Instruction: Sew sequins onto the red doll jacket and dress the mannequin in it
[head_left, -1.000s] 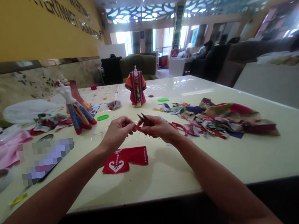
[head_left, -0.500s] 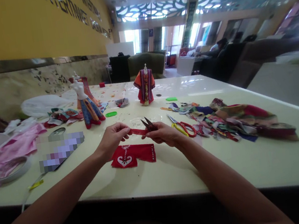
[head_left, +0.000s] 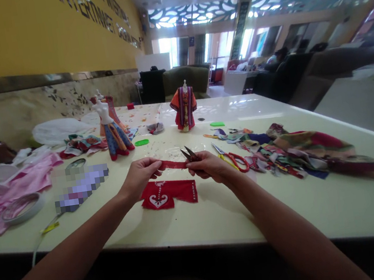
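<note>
A narrow red fabric strip is stretched between my two hands above the table. My left hand pinches one end of it between thumb and fingers. In my right hand is a pair of small dark thread snips, blades pointing up and left with their tips apart. The fingers of that hand also grip the strip's other end. Just below, a red embroidered cloth piece with a white heart-like motif lies flat. Yellow-and-red-handled scissors rest to the right of my right hand.
Fabric scraps are heaped on the right. A mannequin in a blue patterned skirt and a robed mannequin stand farther back. On the left lie a phone, a tape roll and pink cloth. Green pieces dot the table.
My hands have drawn slightly apart, and the strip between them looks straighter and longer. The whole view has shifted a little; the things on the table stay in place.
</note>
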